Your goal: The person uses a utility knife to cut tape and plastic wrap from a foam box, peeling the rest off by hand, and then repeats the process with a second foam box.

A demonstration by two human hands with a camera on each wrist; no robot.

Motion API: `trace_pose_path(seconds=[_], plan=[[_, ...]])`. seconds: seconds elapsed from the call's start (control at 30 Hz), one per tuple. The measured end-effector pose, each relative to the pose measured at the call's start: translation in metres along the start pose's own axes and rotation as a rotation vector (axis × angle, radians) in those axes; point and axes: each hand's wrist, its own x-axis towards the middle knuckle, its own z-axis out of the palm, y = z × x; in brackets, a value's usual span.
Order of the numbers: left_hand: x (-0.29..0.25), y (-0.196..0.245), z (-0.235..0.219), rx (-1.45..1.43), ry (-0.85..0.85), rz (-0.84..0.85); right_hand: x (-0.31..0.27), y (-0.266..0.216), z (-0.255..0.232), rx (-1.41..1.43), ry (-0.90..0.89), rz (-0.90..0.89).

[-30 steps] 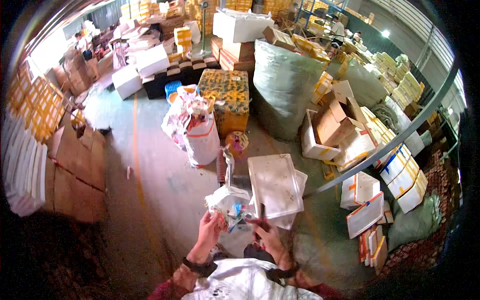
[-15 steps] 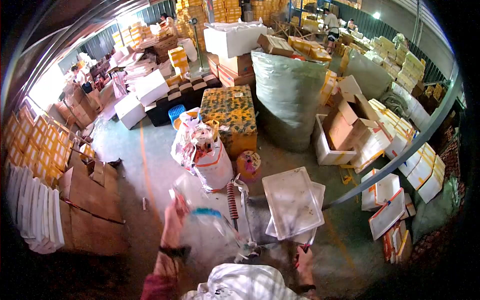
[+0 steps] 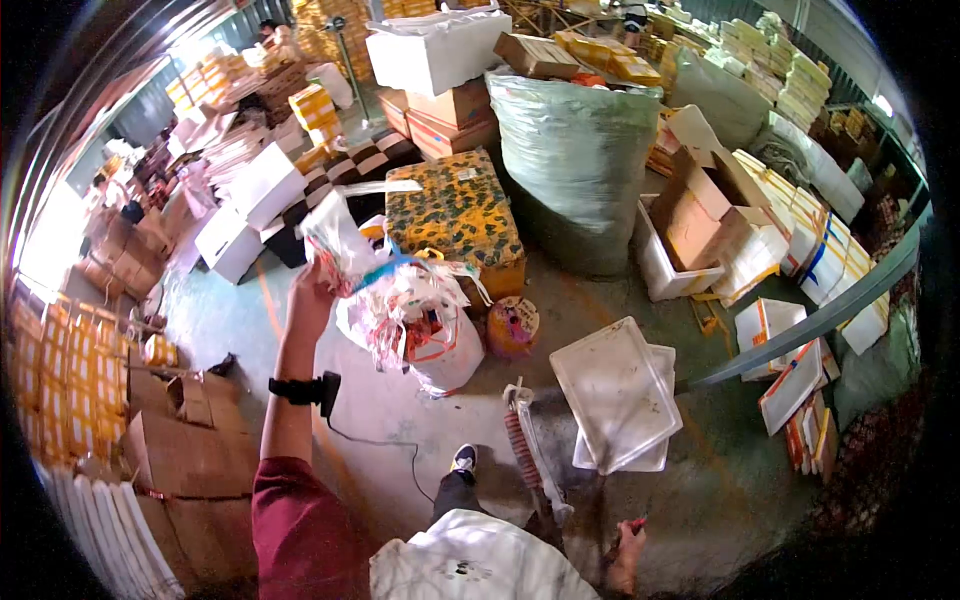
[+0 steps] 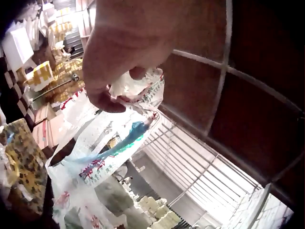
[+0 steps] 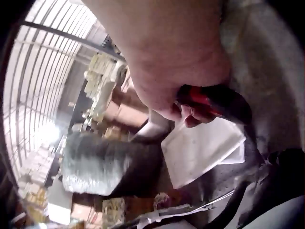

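Nearest, our right hand (image 3: pixel 628 550) grips a black-and-red handle (image 5: pixel 226 102); well apart from it, our outstretched left hand (image 3: pixel 314 280) pinches crumpled plastic bags (image 3: pixel 335 232), held up near a stuffed white sack (image 3: pixel 455 362). Behind the sack we see a spotted box (image 3: pixel 450 202) and, to its right, a tall pale-green bundle (image 3: pixel 572 180).

I am looking over a grey-green floor (image 3: pixel 215 322), where a faded orange line (image 3: pixel 269 298) is running lengthwise. On the left side, very strong white light (image 3: pixel 48 245) is flooding in; from what opening, I cannot tell. At the far right, a dark ribbed wall (image 3: pixel 845 82) is standing behind stacked boxes, and a small lamp (image 3: pixel 882 104) is shining there.
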Motion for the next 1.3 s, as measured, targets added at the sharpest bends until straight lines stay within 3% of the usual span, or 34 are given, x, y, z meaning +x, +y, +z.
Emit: trace_pose_path(seconds=[0.07, 0.13, 0.2, 0.33, 0.37, 0.4, 0.43, 0.5, 0.57, 0.63, 0.73, 0.8, 0.9, 0.97, 1.03, 1.13, 1.17, 1.23, 1.27, 1.3], plan=[[0.009, -0.005, -0.001, 0.075, 0.127, -0.074, -0.025, 0.012, -0.003, -0.082, 0.019, 0.186], [0.038, -0.034, -0.057, 0.124, 0.230, -0.155, -0.056, 0.016, 0.012, -0.198, 0.130, 0.212], [0.058, -0.046, -0.079, 0.238, 0.348, -0.209, -0.082, 0.020, 0.029, -0.274, 0.227, 0.231], [0.100, -0.087, -0.128, 0.411, 0.346, 0.012, -0.111, 0.042, 0.048, -0.237, 0.308, 0.209], [0.119, -0.108, -0.152, 0.409, 0.312, -0.048, -0.116, 0.046, 0.052, -0.230, 0.313, 0.203], [0.121, -0.112, -0.136, 0.299, 0.260, 0.020, -0.120, 0.049, 0.056, -0.223, 0.310, 0.197], [0.147, -0.160, -0.174, 0.390, 0.268, 0.034, -0.123, 0.054, 0.055, -0.208, 0.300, 0.192], [0.142, -0.184, -0.157, 1.015, 0.278, 0.241, -0.133, 0.061, 0.057, -0.195, 0.270, 0.175], [0.127, -0.210, -0.151, 1.316, 0.277, 0.225, -0.139, 0.069, 0.056, -0.180, 0.234, 0.156], [0.121, -0.246, -0.164, 1.528, 0.220, 0.166, -0.144, 0.075, 0.056, -0.172, 0.199, 0.132], [0.108, -0.265, -0.153, 1.735, 0.085, -0.065, -0.149, 0.086, 0.052, -0.181, 0.154, 0.103], [0.103, -0.301, -0.167, 1.744, 0.066, -0.250, -0.151, 0.096, 0.043, -0.193, 0.125, 0.080], [0.094, -0.317, -0.166, 1.748, 0.085, -0.288, -0.148, 0.110, 0.029, -0.207, 0.075, 0.031], [0.109, -0.347, -0.198, 1.685, 0.031, -0.333, -0.146, 0.120, 0.021, -0.203, 0.040, -0.009], [0.111, -0.340, -0.196, 1.643, 0.012, -0.334, -0.141, 0.136, 0.010, -0.187, -0.003, -0.070], [0.125, -0.340, -0.220, 1.377, 0.133, -0.248, -0.125, 0.172, -0.009, -0.133, -0.114, -0.215], [0.115, -0.283, -0.180, 1.318, 0.192, -0.266, -0.118, 0.191, -0.019, -0.109, -0.151, -0.265], [0.111, -0.281, -0.189, 1.184, 0.353, -0.186, -0.098, 0.234, -0.028, -0.677, 0.109, -0.628], [0.107, -0.266, -0.181, 1.116, 0.430, -0.151, -0.102, 0.230, -0.017, -0.939, 0.322, -0.761], [0.096, -0.252, -0.171, 1.019, 0.486, -0.147, -0.108, 0.222, -0.013, -0.829, 0.217, -0.604]])
